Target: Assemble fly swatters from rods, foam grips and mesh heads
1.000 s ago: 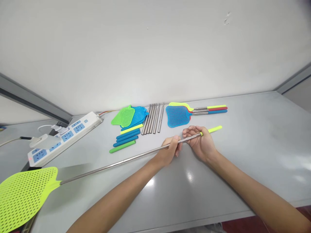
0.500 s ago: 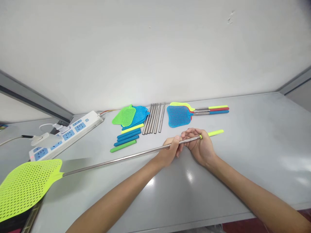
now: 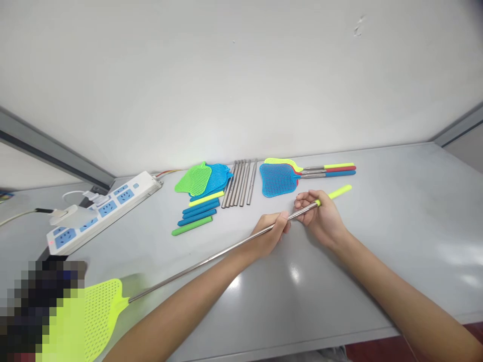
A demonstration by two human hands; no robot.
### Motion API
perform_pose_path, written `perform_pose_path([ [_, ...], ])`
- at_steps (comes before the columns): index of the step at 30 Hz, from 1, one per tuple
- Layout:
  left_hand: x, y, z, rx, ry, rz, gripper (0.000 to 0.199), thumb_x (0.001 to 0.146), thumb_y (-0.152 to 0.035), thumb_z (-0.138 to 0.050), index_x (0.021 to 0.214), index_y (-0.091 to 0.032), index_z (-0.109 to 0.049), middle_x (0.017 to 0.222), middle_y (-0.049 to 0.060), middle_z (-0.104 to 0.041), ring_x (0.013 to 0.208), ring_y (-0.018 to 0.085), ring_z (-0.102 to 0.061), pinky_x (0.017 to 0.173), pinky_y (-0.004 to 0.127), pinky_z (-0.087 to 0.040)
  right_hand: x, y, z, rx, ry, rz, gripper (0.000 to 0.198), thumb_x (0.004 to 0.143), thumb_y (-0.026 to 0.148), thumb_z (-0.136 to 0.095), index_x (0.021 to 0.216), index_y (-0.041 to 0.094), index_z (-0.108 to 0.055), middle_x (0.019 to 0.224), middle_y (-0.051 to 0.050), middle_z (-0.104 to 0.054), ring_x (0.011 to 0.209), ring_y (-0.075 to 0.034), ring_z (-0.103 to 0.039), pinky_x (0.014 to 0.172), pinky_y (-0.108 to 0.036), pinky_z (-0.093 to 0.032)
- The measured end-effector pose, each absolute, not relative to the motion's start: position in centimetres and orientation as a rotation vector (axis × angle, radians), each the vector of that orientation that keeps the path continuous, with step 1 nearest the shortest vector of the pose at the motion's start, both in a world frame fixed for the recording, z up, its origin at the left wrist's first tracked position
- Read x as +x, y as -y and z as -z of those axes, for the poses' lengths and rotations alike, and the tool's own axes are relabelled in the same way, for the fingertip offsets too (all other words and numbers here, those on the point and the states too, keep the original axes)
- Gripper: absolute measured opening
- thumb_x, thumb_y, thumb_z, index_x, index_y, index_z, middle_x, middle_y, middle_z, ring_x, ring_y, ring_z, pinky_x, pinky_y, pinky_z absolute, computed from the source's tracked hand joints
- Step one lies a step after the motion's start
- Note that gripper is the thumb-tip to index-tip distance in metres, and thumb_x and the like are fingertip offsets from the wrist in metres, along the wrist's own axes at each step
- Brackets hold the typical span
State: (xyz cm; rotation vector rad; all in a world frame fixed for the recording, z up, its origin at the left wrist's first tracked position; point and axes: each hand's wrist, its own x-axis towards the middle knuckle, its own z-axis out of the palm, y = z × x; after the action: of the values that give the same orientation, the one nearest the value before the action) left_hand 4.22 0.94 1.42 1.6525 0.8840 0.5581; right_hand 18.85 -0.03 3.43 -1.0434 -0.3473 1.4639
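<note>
A long yellow fly swatter (image 3: 101, 311) with an extended steel rod (image 3: 211, 258) slants across the front of the table, its mesh head at lower left, partly behind a blurred patch. My left hand (image 3: 268, 234) is closed round the rod, thumb on top. Farther up, my right hand (image 3: 323, 221) holds the swatter where the rod meets the yellow grip (image 3: 340, 191), which sticks out beyond the hand. The right fingers are curled beneath the rod, palm turned up.
Behind my hands lie several steel rods (image 3: 241, 186), loose blue grips (image 3: 200, 207), a green grip (image 3: 192, 226), green (image 3: 196, 180) and blue (image 3: 219, 177) swatter heads, and finished-looking swatters (image 3: 279, 180). A power strip (image 3: 109, 211) with plugs sits left. A wall (image 3: 241, 90) rises behind.
The swatter has tilted more steeply, its head moving right and toward me and its grip end rising slightly. My right hand has shifted right, away from the left, widening the gap between them.
</note>
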Motion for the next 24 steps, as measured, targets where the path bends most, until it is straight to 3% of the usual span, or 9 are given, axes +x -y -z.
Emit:
perform_pose_path([
  [15,4.4,-0.9,-1.8,1.678,-0.892,-0.546,0.044,0.087,-0.044,-0.027,0.058,-0.016,-0.044,0.046,-0.005,-0.035,0.045,0.008,-0.036,0.046,0.02,-0.029,20.3,-1.1,-2.5,-0.994,0.122,-1.287,0.01,0.069,0.018,-0.051,0.059,0.018,-0.049,0.048,0.003,-0.046,0.04,-0.007,-0.041,0.039,-0.019,-0.038],
  [24,4.4,-0.9,-1.7,1.733,-0.85,-0.541,0.042,0.087,-0.042,-0.028,0.058,-0.016,-0.043,0.047,-0.005,-0.034,0.046,0.008,-0.035,0.046,0.02,-0.028,20.4,-1.3,-2.5,-1.014,0.046,-1.287,0.014,0.07,0.017,-0.047,0.057,0.018,-0.045,0.045,0.004,-0.041,0.04,-0.007,-0.036,0.04,-0.019,-0.038],
])
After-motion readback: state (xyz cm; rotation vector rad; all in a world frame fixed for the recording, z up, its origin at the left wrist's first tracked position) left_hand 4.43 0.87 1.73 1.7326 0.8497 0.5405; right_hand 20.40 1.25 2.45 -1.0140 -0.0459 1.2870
